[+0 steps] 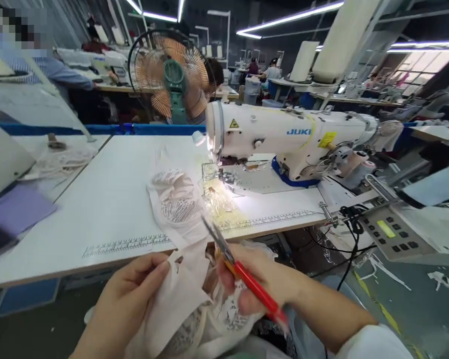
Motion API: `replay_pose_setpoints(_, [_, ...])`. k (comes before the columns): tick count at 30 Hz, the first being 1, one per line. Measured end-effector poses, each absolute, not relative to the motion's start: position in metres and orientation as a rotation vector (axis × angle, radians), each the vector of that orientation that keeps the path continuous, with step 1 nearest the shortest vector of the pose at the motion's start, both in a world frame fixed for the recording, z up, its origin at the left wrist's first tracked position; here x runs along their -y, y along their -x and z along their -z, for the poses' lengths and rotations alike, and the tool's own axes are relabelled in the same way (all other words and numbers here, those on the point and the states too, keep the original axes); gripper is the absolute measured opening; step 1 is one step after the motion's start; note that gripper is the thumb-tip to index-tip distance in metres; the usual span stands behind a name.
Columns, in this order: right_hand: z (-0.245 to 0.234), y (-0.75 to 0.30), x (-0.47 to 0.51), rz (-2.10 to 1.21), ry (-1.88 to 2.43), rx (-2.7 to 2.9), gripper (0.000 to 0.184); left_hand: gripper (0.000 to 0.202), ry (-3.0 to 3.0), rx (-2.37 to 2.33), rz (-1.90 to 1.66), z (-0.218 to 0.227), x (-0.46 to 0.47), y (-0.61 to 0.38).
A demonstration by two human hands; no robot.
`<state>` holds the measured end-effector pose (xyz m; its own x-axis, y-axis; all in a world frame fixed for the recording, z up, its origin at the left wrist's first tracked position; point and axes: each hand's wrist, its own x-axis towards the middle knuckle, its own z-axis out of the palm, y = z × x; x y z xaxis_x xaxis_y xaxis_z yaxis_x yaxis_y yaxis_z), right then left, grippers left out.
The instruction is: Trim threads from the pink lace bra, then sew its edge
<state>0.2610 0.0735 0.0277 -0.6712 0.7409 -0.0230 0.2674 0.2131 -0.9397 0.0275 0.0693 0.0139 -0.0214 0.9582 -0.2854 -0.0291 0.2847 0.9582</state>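
Between thumb and fingers, my left hand (129,291) pinches the edge of a pale cream bra (181,294) with lace cups. Part of the bra lies on the table, where one lace cup (177,199) faces up; the rest hangs over the front edge toward my lap. My right hand (247,276) is closed around scissors (260,289) with red handles, somewhat blurred. Their blades (216,237) point up and left, slightly apart, close above the fabric at the table edge. Some of my right fingers are hidden behind the handles and cloth.
A white sewing machine (262,129) with its lamp lit stands behind the bra. The white table (108,199) has printed rulers along its front. A control box (396,232) sits at right, a fan (172,75) behind. Purple cloth (20,209) lies left. Other people work farther back.
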Motion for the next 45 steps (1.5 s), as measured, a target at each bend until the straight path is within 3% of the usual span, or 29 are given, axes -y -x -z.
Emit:
replay_pose_setpoints(4, [-0.022,-0.276,-0.058,-1.774,0.942,2.29,0.016,0.04,-0.985,-1.305,-1.016,-0.005,-0.068,-0.023])
replay_pose_setpoints(8, [-0.02,-0.273,-0.052,-1.67,1.168,2.389,0.026,0.032,-1.1,-1.287,-1.009,-0.009,-0.064,-0.028])
replay_pose_setpoints(13, [-0.017,-0.263,-0.054,-1.504,1.141,2.388,0.033,0.02,-1.271,-1.279,-1.005,-0.017,-0.058,-0.034])
replay_pose_setpoints(24, [-0.024,-0.248,-0.054,-1.295,1.211,2.472,0.033,0.024,-1.305,-1.307,-1.024,-0.029,-0.052,-0.041])
replay_pose_setpoints(31, [-0.017,-0.243,-0.049,-1.425,1.343,2.317,0.034,0.028,-1.303,-1.341,-0.942,-0.03,-0.052,-0.039])
replay_pose_setpoints(34, [-0.011,-0.249,-0.051,-1.458,1.335,2.168,0.042,0.03,-1.365,-1.352,-0.92,-0.029,-0.051,-0.035])
replay_pose_setpoints(38, [-0.008,-0.263,-0.059,-1.193,1.129,1.954,0.055,0.023,-1.472,-1.332,-0.973,-0.028,-0.042,-0.041])
replay_pose_setpoints(41, [-0.014,-0.263,-0.06,-1.055,0.864,1.767,0.046,0.023,-1.431,-1.323,-1.047,-0.025,-0.031,-0.052])
replay_pose_setpoints(45, [-0.023,-0.251,-0.053,-1.25,0.766,1.708,0.022,0.027,-1.498,-1.144,-0.99,-0.019,-0.025,-0.065])
